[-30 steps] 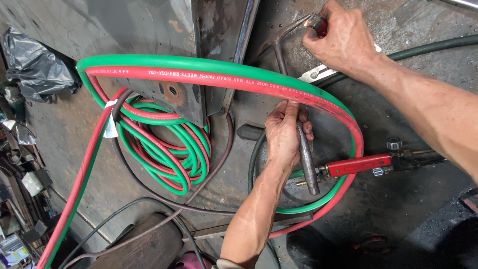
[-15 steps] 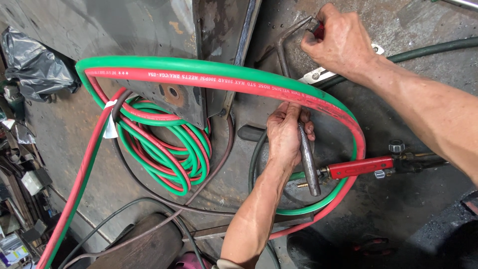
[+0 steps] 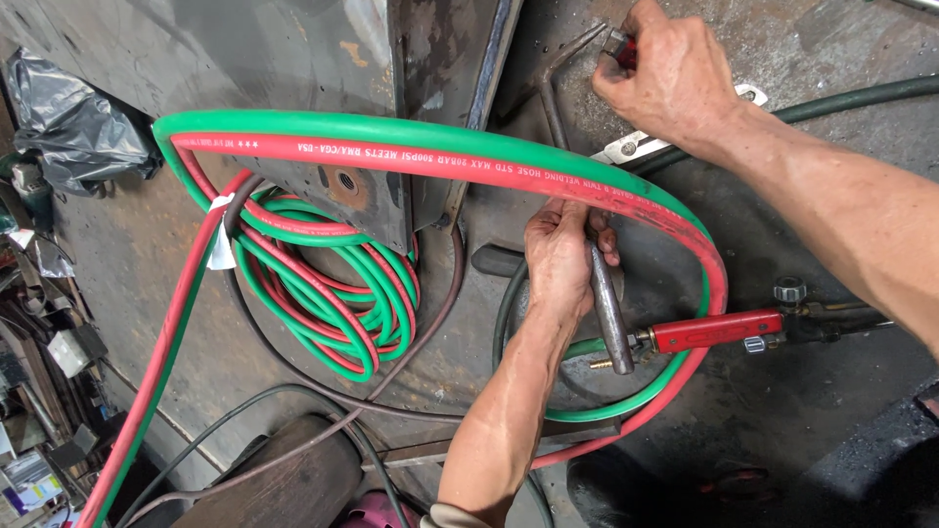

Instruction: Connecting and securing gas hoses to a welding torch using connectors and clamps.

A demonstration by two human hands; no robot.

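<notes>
My left hand is closed around the upper end of a grey metal torch handle, fingers wrapped over its top, knuckles toward me. The handle runs down from my grip to a brass fitting, and just beside that fitting lies a red valve body with a black knob above its far end. My right hand is up near the top edge of the view, curled tight on a small red-and-metal piece at the end of a bent grey steel tube; what exactly that piece is I cannot tell.

A paired red and green welding hose arches across between my two hands, passing just above my left knuckles and sweeping down around the red valve body. More of the same hose sits in a loose coil on the grimy concrete floor, to the left of my left forearm, partly under a rusty steel plate. A dark green hose runs off under my right forearm. A black plastic bag lies by the left edge, and thin black cables loop across the floor near the bottom.
</notes>
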